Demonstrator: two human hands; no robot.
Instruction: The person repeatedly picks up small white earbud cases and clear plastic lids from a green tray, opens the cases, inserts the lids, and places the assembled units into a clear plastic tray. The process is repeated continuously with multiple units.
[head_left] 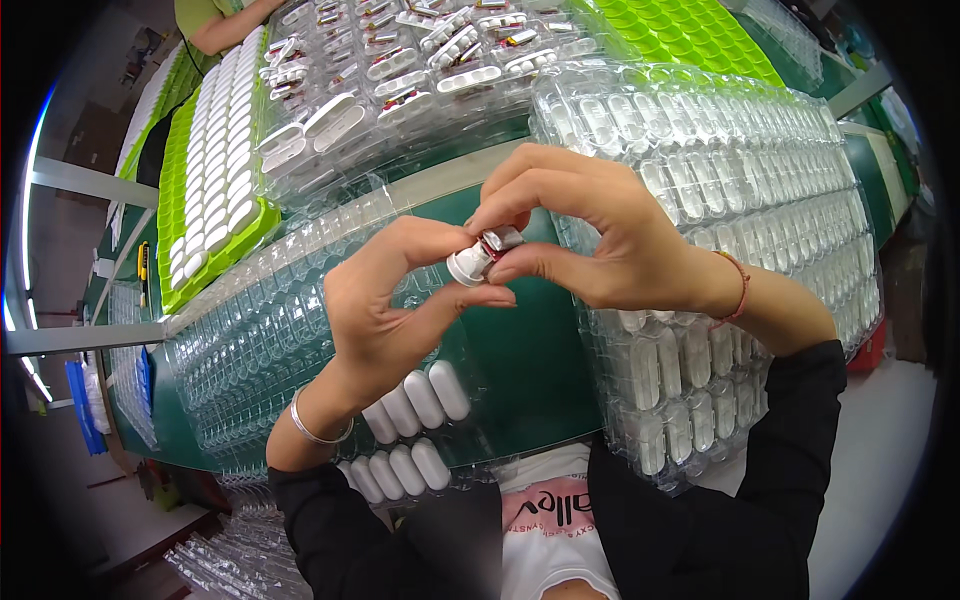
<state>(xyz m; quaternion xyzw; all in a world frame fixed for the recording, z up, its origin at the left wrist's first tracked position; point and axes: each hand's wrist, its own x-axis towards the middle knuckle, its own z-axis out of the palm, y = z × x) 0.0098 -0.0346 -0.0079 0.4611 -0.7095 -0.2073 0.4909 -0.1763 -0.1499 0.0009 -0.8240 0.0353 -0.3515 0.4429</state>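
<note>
My left hand (372, 305) pinches a small white round plastic piece (465, 268) between thumb and fingers, above the green tabletop (530, 370). My right hand (625, 235) has its thumb and fingertips closed on a small silver part (503, 238) with some dark red beside it. The silver part meets the white piece, and my fingers cover much of where they touch. Below my left hand, several smooth white oval shells (450, 390) lie in two short rows.
Stacked clear moulded trays (740, 160) lie at the right, more clear trays (270, 360) at the left. At the back, clear trays (390, 130) carry small wired parts and white cases. Green trays (172, 230) flank them, the left one bearing white shells. Another person's arm (228, 32) reaches in far left.
</note>
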